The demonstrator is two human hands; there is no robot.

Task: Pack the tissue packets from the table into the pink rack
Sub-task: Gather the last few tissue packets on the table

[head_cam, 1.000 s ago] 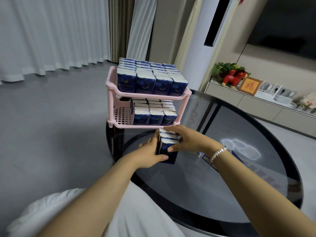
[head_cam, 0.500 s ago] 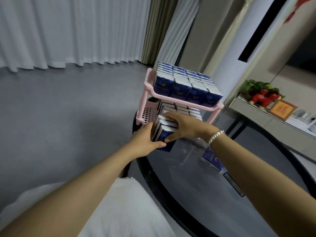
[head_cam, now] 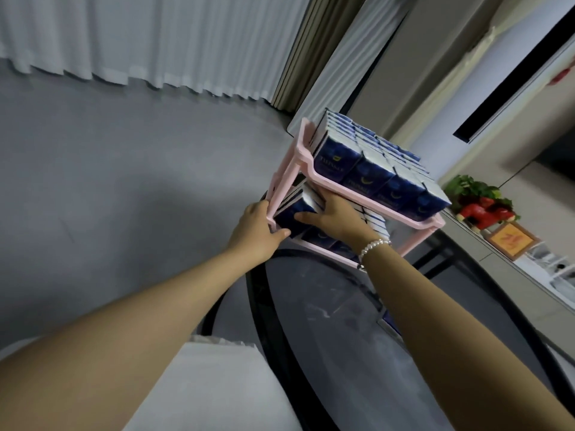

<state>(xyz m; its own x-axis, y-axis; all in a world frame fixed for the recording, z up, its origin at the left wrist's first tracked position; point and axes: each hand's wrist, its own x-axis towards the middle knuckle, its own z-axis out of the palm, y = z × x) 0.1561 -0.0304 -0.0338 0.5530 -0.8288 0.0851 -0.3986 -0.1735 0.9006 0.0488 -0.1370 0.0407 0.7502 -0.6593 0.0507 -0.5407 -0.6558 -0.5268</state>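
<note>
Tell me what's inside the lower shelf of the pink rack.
Blue tissue packets fill the right side of the pink plastic rack. Both hands, left and right, push a held bundle of packets in. Everything behind the hands is hidden.

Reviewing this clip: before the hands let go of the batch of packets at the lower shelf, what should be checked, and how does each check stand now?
1. Batch of packets held by both hands, left hand and right hand: ok.
2. Batch already inside the lower shelf of the pink rack: ok, partly in.
3. Batch seated flat on the shelf: cannot tell, the hands hide it.
4. Top shelf packets undisturbed: ok.
5. Rack standing steady on the table: cannot tell.
6. Packets left on the table: cannot tell, right arm covers that area.
</note>
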